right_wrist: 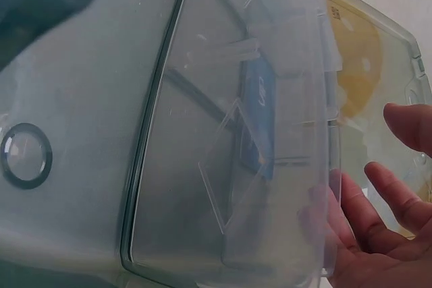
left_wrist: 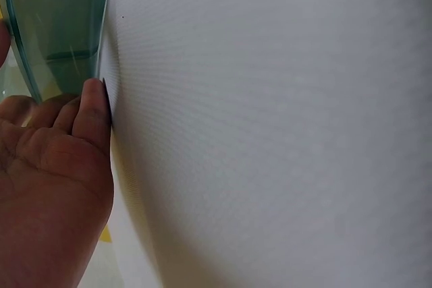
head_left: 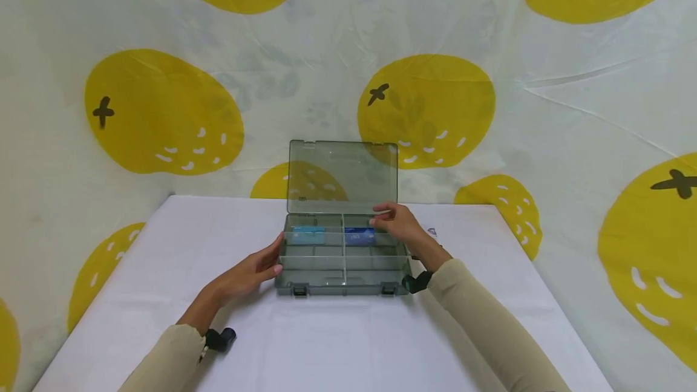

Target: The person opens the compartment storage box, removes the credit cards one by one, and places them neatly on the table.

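Observation:
A grey see-through compartment box [head_left: 313,290] stands on the table, its lid [head_left: 343,175] raised at the back. My left hand [head_left: 245,274] rests against the box's left side, thumb near the front and fingers farther back along the wall. Over the back right compartment hovers my right hand [head_left: 402,222], thumb apart from the fingers and nothing between them. In the right wrist view its fingers [right_wrist: 381,217] reach past the box's clear wall. A dark blue rectangular piece with white lettering [head_left: 359,236] lies in a right compartment; a light blue one [head_left: 308,235] lies in a left compartment.
The box stands toward the far side of a white-covered table [head_left: 348,343]. Behind it hangs a pale curtain [head_left: 316,89] printed with large yellow fruit. A small printed item [head_left: 432,232] lies on the table just beyond the right wrist.

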### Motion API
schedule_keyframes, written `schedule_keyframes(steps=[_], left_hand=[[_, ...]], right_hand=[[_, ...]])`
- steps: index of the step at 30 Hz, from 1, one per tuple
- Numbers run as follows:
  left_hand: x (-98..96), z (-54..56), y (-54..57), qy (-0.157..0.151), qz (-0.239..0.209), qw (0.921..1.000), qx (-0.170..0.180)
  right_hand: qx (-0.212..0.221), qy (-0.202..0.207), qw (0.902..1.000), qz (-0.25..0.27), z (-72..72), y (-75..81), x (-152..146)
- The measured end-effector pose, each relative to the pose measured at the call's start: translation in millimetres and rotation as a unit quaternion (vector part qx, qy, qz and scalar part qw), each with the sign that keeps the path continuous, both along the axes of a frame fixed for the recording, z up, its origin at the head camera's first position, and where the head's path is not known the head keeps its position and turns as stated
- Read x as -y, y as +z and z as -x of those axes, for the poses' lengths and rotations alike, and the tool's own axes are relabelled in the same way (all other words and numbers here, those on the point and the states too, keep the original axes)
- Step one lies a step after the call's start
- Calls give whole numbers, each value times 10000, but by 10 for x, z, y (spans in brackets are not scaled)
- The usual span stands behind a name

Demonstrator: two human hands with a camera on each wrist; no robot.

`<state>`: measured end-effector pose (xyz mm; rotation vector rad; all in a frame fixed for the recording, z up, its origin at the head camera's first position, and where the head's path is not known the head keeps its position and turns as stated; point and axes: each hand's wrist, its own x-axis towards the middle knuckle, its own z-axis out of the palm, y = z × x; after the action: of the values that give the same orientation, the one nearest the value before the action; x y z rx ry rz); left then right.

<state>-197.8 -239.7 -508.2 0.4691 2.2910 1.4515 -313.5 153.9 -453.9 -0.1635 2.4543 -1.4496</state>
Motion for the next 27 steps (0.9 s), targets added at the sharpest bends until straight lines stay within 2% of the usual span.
schedule_keyframes(steps=[6,13,19,27], left_hand=[[15,7,-6,-40,-168,9998,-89],[26,8,-3,45,-136,9999,2],[14,37,-17,-5,-164,9998,-71],[-12,29,-33,32,-167,9999,-16]], right_hand=[[18,4,10000,-43,35,-26,25],[5,53,9998,-175,54,-11,54],[44,103,9997,-209,84,-5,55],[39,180,9994,-300,119,-81,48]])
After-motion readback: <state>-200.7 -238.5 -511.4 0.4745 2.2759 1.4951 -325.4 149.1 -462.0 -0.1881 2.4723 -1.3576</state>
